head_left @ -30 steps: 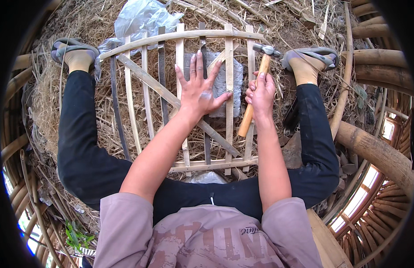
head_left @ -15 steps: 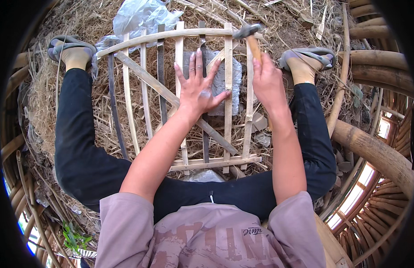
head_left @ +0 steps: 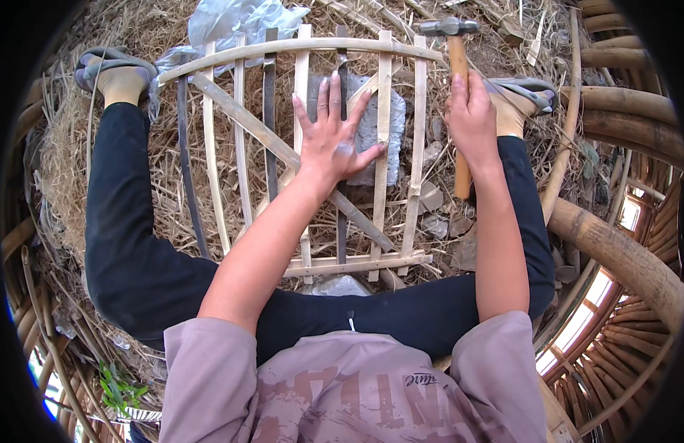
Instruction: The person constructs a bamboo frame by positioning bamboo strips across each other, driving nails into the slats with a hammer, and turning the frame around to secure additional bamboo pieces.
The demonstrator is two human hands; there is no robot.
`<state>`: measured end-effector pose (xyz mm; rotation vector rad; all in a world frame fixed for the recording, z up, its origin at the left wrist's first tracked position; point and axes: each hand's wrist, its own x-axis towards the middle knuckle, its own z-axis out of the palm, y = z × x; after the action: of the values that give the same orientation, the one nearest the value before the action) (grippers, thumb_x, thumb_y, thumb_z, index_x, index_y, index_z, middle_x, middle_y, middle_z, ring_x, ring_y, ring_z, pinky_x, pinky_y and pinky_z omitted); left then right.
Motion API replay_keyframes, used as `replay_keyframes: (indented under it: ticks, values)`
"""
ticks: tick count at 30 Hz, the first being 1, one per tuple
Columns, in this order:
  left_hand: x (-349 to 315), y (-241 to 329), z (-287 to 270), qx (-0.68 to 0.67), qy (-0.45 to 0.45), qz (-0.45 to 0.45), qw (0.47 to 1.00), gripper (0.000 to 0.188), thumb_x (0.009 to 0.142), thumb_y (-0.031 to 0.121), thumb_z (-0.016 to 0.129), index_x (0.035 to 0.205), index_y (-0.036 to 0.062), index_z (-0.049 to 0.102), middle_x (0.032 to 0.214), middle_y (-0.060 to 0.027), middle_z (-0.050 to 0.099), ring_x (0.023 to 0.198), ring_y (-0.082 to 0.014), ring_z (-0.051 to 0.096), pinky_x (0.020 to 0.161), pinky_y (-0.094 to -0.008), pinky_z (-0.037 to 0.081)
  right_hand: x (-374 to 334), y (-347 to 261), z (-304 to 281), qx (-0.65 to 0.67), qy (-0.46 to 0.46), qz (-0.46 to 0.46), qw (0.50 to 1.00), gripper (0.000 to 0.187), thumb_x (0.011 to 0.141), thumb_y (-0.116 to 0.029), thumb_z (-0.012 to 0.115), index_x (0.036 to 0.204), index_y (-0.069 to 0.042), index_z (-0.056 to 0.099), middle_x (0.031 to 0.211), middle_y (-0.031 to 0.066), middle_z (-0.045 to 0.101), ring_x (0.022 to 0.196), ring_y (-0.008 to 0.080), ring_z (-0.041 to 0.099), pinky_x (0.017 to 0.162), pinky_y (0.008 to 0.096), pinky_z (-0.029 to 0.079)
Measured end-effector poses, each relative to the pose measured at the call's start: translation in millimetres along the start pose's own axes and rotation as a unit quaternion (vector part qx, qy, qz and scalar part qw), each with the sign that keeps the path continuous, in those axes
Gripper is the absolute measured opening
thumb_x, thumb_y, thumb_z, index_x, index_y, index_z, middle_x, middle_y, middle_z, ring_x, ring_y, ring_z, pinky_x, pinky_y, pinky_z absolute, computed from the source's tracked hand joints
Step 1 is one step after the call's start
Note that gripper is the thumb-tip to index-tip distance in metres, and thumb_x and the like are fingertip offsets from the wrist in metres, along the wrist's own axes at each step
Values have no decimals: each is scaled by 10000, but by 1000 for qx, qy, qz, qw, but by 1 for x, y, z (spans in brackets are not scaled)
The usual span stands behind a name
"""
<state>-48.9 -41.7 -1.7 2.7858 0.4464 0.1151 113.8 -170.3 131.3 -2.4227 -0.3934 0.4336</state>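
A frame of bamboo slats (head_left: 298, 50) lies between my legs, light and dark strips running between a curved far rail and a straight near rail (head_left: 357, 263). One slat (head_left: 264, 136) crosses it diagonally. My left hand (head_left: 331, 140) is spread flat on the middle strips, fingers apart, holding nothing. Beneath the strips, by that hand, sits a grey stone block (head_left: 394, 136). My right hand (head_left: 471, 118) is closed round the wooden handle of a hammer (head_left: 449, 28). The hammer's metal head points away from me, beyond the frame's right end and apart from it.
Dry straw (head_left: 69, 170) covers the ground. A clear plastic bag (head_left: 235, 26) lies at the far left, touching the frame. Stone pieces (head_left: 431, 198) lie right of the frame. Thick bamboo poles (head_left: 615, 251) curve along the right side. My sandalled feet flank the frame.
My right hand has moved to the right with the hammer, whose head has come away from the frame's far rail. My left hand stays spread on the strips. The frame has shifted slightly.
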Motion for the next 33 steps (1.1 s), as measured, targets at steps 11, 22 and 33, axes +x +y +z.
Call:
replay_keyframes:
  ticks: [11, 22, 33]
  values:
    - [-2, 0, 2, -6, 10, 3, 1000, 1003, 826, 845, 515, 1650, 335, 256, 1692, -297, 92, 1579, -434, 118, 1144, -774, -42, -8, 11, 0, 2, 49, -33, 998, 281, 1080, -269, 479, 1076, -11, 589, 771, 267, 679, 755, 461, 705, 667, 535, 511]
    - [-2, 0, 4, -17, 25, 1, 1000, 998, 821, 840, 526, 1642, 330, 282, 1692, -295, 102, 1581, -420, 126, 1142, -776, -40, -16, 16, 6, -292, -100, -118, 944, 239, 1066, -253, 524, 1129, -27, 568, 725, 265, 666, 733, 481, 691, 618, 571, 502]
    - [-4, -2, 5, -1, 30, 3, 1000, 990, 805, 845, 536, 1626, 332, 327, 1680, -293, 163, 1572, -408, 172, 1147, -766, -21, -37, 17, 28, -181, -26, -151, 971, 143, 1057, -168, 539, 1131, -47, 549, 693, 234, 675, 659, 437, 705, 532, 555, 522]
